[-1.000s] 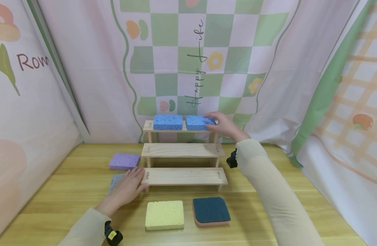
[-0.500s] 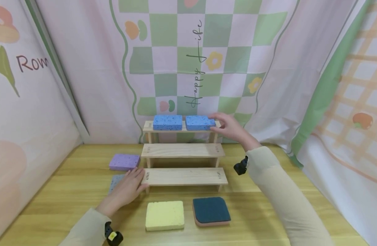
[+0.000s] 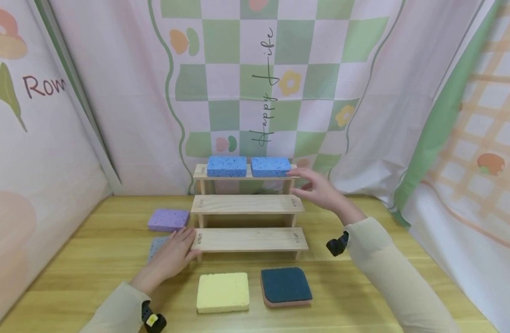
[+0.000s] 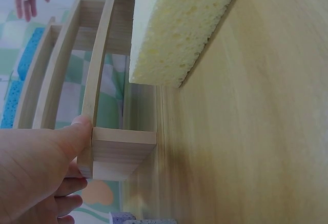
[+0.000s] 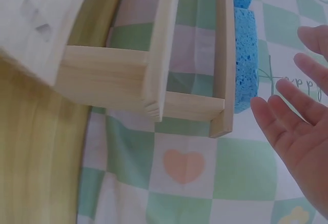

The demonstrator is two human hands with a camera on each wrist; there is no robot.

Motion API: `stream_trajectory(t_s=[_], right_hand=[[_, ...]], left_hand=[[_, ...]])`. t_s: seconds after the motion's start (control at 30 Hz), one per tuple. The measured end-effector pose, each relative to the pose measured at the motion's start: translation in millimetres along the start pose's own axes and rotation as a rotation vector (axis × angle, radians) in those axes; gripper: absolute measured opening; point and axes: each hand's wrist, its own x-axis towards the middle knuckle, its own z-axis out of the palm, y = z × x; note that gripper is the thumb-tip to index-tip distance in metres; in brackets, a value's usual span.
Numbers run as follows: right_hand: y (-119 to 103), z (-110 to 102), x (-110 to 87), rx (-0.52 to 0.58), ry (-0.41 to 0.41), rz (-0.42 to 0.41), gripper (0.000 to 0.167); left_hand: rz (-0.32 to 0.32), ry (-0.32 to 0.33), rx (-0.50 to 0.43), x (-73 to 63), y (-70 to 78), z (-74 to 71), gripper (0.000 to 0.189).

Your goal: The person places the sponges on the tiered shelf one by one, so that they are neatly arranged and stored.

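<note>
A three-step wooden shelf (image 3: 248, 239) stands on the table. On its top step lie a left blue sponge (image 3: 227, 166) and a right blue sponge (image 3: 270, 167), side by side. My right hand (image 3: 321, 192) hovers just right of the right sponge, fingers spread and holding nothing; the right wrist view shows the palm near the blue sponge (image 5: 246, 60). With the thumb at the front edge, my left hand (image 3: 171, 254) grips the left end of the lowest step; its thumb and fingers are round that end in the left wrist view.
A purple sponge (image 3: 168, 220) and a partly covered grey-blue sponge (image 3: 156, 246) lie left of the shelf. In front are a yellow sponge (image 3: 223, 292) and a dark-topped scouring sponge (image 3: 285, 286) with a pink base. Patterned curtains hang behind and on both sides.
My right hand has let go of the right blue sponge and drawn away to the right and down, its fingers opening. The left hand and the sponges have stayed in place.
</note>
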Motion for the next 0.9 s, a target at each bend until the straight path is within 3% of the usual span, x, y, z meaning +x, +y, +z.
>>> stream_trajectory(t_s=[0.27,0.57,0.9], right_hand=[[-1.2,6.7,-14.0,-0.013,-0.026,-0.049,0.045],[-8.5,16.8,-32.7,-0.006,-0.062,0.026,0.046],[-14.7,31.3,-46.0,-0.012,-0.111,-0.056,0.046]], left_hand=[[0.001,0.004,-0.001,0.4,-0.3,0.0,0.058],[-0.001,-0.001,-0.008,-0.3,-0.2,-0.8,0.058],[0.002,0.003,-0.007,-0.9,0.5,-1.1,0.057]])
